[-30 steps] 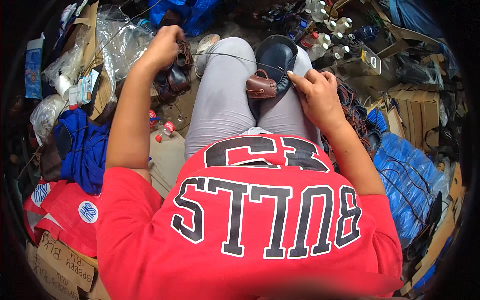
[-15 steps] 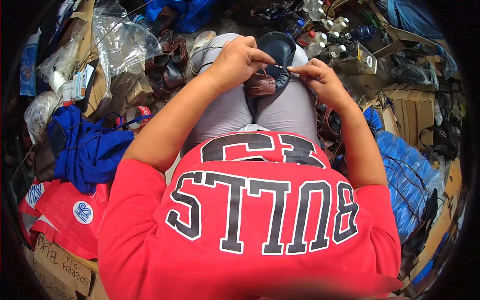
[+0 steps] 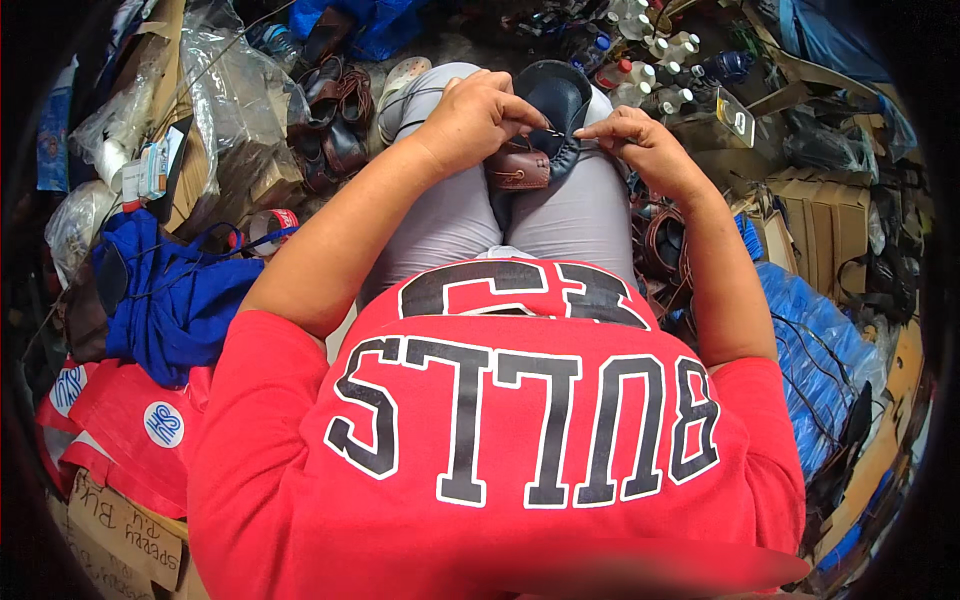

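On my lap rests a shoe with a dark blue inside [image 3: 562, 100] and a brown leather flap [image 3: 520, 168] that has stitching or lacing through it. Above its opening, my left hand [image 3: 478, 112] is closed in a pinch on a thin, pale, needle-like piece [image 3: 553, 131]. Facing it from the right, my right hand [image 3: 640, 148] pinches close to the other end of that piece, at the shoe's edge. What lies between its fingertips is too small to make out. Both hands touch or nearly touch the shoe; my grey trousers [image 3: 560, 215] support it.
Brown shoes [image 3: 345, 135] lie to the left of my knees, and several bottles [image 3: 640, 85] stand beyond at the right. Blue cloth [image 3: 170, 290] and a red bag [image 3: 140, 410] are at my left. Folded cardboard [image 3: 820, 230] and blue plastic sheeting [image 3: 800, 340] are at my right.
My right hand has turned slightly, its fingers straighter and pointing at the shoe. The left hand and the shoe stay nearly in place.
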A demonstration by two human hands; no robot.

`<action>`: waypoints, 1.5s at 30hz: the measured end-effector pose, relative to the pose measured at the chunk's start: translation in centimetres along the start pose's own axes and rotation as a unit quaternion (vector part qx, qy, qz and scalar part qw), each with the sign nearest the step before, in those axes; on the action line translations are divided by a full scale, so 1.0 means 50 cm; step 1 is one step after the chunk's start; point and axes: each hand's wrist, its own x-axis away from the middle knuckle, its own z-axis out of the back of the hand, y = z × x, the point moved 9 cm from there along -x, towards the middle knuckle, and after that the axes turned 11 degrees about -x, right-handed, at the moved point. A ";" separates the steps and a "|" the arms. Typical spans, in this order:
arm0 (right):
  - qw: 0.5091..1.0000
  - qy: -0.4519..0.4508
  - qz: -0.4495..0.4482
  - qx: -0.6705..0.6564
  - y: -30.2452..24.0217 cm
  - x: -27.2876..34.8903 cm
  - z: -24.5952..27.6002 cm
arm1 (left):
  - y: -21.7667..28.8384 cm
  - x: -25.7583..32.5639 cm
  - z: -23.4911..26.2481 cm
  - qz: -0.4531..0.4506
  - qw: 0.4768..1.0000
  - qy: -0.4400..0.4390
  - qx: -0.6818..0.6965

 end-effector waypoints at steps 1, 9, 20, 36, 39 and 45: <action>1.000 0.000 -0.006 -0.009 0.000 0.001 0.000 | 0.000 -0.001 -0.001 0.000 1.000 -0.003 -0.002; 0.999 -0.018 -0.019 -0.028 0.003 -0.002 -0.002 | 0.008 -0.001 -0.008 -0.020 0.999 -0.003 -0.035; 1.000 -0.013 0.013 0.023 -0.029 0.005 -0.014 | 0.037 -0.031 -0.014 -0.077 0.993 -0.087 0.002; 0.981 0.060 -0.104 -0.153 0.009 -0.010 -0.022 | -0.032 -0.017 -0.099 0.180 0.968 -0.115 0.135; 0.985 0.027 -0.050 -0.160 0.007 -0.031 -0.022 | -0.008 -0.036 -0.084 0.155 0.969 -0.166 0.098; 0.991 0.032 -0.029 -0.124 0.006 -0.026 0.014 | 0.027 -0.033 0.003 -0.040 0.983 -0.060 -0.167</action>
